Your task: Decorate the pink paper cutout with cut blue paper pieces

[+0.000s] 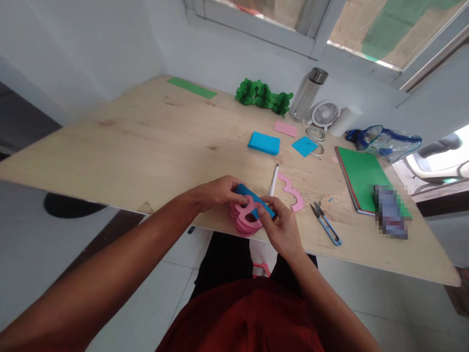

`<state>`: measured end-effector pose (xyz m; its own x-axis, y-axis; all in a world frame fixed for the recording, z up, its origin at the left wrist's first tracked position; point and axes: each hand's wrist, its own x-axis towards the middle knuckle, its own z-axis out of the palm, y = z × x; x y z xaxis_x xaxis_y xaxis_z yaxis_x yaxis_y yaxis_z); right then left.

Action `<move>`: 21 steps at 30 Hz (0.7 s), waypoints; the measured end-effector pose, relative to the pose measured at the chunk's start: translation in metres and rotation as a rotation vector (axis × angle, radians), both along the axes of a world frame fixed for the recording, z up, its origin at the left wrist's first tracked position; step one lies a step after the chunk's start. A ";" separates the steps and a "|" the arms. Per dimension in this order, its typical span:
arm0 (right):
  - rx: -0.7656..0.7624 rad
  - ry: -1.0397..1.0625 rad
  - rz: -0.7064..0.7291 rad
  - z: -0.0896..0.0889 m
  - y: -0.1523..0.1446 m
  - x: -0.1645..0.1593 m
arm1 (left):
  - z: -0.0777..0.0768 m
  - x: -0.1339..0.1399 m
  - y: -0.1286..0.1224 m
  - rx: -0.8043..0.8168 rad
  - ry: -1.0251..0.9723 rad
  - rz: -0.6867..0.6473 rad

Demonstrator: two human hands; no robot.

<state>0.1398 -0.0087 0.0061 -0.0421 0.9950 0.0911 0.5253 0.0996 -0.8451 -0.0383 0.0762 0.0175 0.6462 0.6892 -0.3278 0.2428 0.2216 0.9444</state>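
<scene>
My left hand (223,191) and my right hand (284,226) are together at the table's near edge. Between them they pinch a layered pink paper cutout (246,226) with scalloped edges and openings. A folded or stacked blue paper piece (246,192) lies against its far side, with fingers of both hands on it. How the two pieces are joined, if at all, I cannot tell. Just beyond my right hand are a white pen (273,180) and a curved pink paper strip (293,192). Blue-handled thread snips (326,224) lie to its right.
Behind my hands sit a blue paper stack (264,143), a blue sheet (304,146), a pink slip (285,128) and tape rolls (315,134). Green paper decorations (263,95), a bottle (309,93) and a fan (325,114) line the wall. A green book (362,171) is at right.
</scene>
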 end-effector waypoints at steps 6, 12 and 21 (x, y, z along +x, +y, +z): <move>-0.033 -0.052 -0.058 -0.006 -0.003 0.002 | 0.002 0.000 -0.001 -0.005 0.008 -0.004; -0.040 -0.018 -0.083 -0.009 -0.004 0.000 | 0.003 0.000 -0.001 -0.008 0.026 -0.013; -0.025 0.041 -0.009 -0.006 -0.001 0.006 | -0.007 -0.001 0.001 0.057 0.030 0.001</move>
<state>0.1458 -0.0098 0.0004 -0.0303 0.9973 0.0674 0.4906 0.0736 -0.8683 -0.0393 0.0771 0.0102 0.6358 0.7079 -0.3076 0.2713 0.1681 0.9477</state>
